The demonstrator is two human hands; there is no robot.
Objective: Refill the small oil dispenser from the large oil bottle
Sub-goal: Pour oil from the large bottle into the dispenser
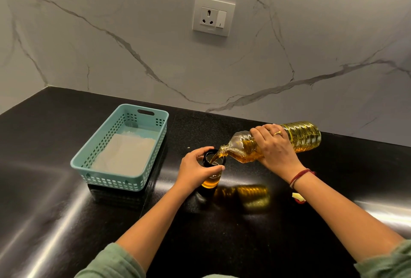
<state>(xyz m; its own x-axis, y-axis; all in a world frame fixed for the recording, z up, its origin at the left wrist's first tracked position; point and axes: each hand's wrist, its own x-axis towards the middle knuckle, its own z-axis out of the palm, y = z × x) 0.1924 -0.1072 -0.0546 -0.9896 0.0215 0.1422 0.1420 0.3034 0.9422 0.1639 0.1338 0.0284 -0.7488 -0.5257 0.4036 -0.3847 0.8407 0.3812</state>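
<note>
Your right hand gripped the large oil bottle, tipped nearly flat, pouring into the small oil dispenser your left hand clasped upright on the black counter, right of a teal basket.

Looking down at a glossy black stone countertop, catching long pale streaks of reflected light at both lower sides. Rising behind it, a white marble-look wall crossed by grey veins, meeting a second wall in a corner at far left. Carrying a white square socket plate with a rocker switch, mounted high on the wall
</note>
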